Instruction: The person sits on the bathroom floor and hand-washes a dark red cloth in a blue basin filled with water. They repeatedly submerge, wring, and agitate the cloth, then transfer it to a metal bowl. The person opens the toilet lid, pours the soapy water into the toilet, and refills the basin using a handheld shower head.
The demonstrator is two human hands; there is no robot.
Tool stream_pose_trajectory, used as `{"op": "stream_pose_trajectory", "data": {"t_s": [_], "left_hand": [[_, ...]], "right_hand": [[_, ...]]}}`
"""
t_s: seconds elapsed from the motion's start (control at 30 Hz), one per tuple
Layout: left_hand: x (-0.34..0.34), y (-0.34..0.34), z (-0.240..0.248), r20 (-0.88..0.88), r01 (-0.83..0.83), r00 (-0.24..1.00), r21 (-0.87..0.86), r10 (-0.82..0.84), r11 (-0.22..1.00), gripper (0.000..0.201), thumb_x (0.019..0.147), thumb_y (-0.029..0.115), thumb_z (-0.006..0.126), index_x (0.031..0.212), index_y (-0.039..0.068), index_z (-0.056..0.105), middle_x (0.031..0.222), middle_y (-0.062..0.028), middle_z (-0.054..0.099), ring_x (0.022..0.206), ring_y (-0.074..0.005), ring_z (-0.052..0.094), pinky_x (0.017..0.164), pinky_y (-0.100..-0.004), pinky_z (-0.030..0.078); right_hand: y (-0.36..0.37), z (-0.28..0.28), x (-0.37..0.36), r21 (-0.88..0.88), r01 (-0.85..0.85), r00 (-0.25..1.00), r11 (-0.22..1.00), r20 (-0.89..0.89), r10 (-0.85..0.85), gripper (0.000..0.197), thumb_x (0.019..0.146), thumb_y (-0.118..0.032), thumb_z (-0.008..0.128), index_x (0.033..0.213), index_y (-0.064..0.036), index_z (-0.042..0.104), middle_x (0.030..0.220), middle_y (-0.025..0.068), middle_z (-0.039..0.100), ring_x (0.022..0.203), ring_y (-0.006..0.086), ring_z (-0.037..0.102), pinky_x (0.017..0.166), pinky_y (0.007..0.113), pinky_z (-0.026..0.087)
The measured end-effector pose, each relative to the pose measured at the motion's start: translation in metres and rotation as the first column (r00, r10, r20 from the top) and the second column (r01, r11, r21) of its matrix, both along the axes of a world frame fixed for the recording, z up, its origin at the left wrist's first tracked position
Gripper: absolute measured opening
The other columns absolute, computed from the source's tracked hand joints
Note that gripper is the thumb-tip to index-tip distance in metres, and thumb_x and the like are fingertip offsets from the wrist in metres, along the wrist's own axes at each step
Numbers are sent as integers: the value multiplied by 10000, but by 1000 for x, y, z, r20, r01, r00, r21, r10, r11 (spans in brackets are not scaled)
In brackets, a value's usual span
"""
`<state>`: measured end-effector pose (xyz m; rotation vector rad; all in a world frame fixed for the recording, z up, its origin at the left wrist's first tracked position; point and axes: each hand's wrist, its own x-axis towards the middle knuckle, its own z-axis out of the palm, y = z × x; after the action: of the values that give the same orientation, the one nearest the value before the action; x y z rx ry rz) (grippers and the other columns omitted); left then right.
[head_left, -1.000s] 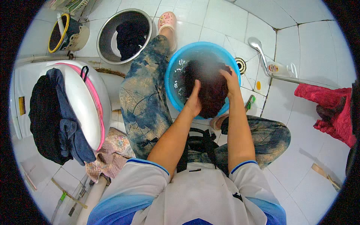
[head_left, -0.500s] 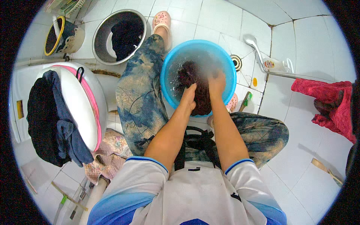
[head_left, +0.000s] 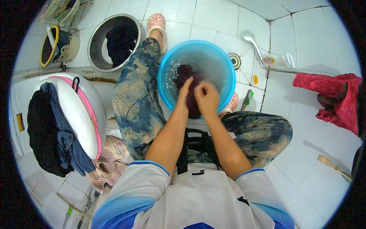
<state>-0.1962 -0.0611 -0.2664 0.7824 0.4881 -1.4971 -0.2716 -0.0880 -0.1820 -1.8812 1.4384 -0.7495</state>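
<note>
Right hand point(head_left: 206, 98) drawn inward, curled | left hand point(head_left: 184, 92) straighter | hands close, grip on cloth point(head_left: 193, 109) unclear

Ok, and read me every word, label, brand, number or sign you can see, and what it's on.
None can be read.
Pale bottle by the wall: label too small and blurred.
Yellow sticker at far left: too small to make out.

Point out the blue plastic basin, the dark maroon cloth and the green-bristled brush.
Blue plastic basin point(head_left: 231, 68), head view: right side of its rim.
Dark maroon cloth point(head_left: 193, 106), head view: its nearer part.
Green-bristled brush point(head_left: 248, 98), head view: its bristles.
</note>
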Motion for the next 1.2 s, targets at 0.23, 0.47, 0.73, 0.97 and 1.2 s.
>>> {"op": "stream_pose_trajectory", "data": {"t_s": [0.23, 0.47, 0.73, 0.97, 1.2], "left_hand": [[-9, -5, 38, 378, 269, 811, 436, -447, 859, 675, 762, 406, 662, 1242, -19, 451, 1207, -160, 532, 1117, -251, 498, 957, -390, 393], [7, -3, 66, 403, 257, 856, 212, -324, 943, 921, 795, 630, 521, 1369, -43, 265, 1418, -188, 292, 1306, -302, 295, 1071, -427, 225], [5, 8, 103, 365, 162, 921, -32, -139, 986, 712, 887, 606, 373, 1346, 63, 374, 1350, -93, 437, 1237, -236, 410, 1056, -375, 263], [-2, 19, 85, 599, 399, 674, 198, -432, 895, 500, 878, 508, 514, 1120, 75, 576, 1089, -54, 581, 1006, -161, 512, 896, -312, 372], [8, 25, 96, 760, 316, 610, 28, -226, 948, 266, 787, 255, 704, 722, 100, 498, 674, 12, 461, 640, -133, 449, 609, -298, 385]], "right_hand": [[-58, -61, -23, 60, 365, 893, 929, -306, -331, 229, 795, -298, 604, 820, -70, 609, 796, 141, 637, 735, 353, 606, 643, 434, 464], [-53, -121, -100, 213, 634, 772, 743, -234, -591, 234, 781, -276, 649, 870, -59, 638, 854, 122, 650, 795, 294, 608, 738, 380, 464], [-5, -12, -59, 341, 77, 966, 937, 208, -156, 274, 755, -176, 668, 995, -55, 614, 952, 101, 620, 892, 269, 596, 815, 368, 457], [12, 10, -40, 134, -56, 994, 989, 96, 43, 329, 683, -176, 742, 948, -38, 604, 855, 118, 633, 786, 296, 616, 735, 367, 490], [-6, 27, -64, 638, -39, 728, 769, 546, -416, 219, 803, -75, 607, 1015, -30, 578, 900, 25, 606, 795, 113, 571, 730, 243, 459]]}}
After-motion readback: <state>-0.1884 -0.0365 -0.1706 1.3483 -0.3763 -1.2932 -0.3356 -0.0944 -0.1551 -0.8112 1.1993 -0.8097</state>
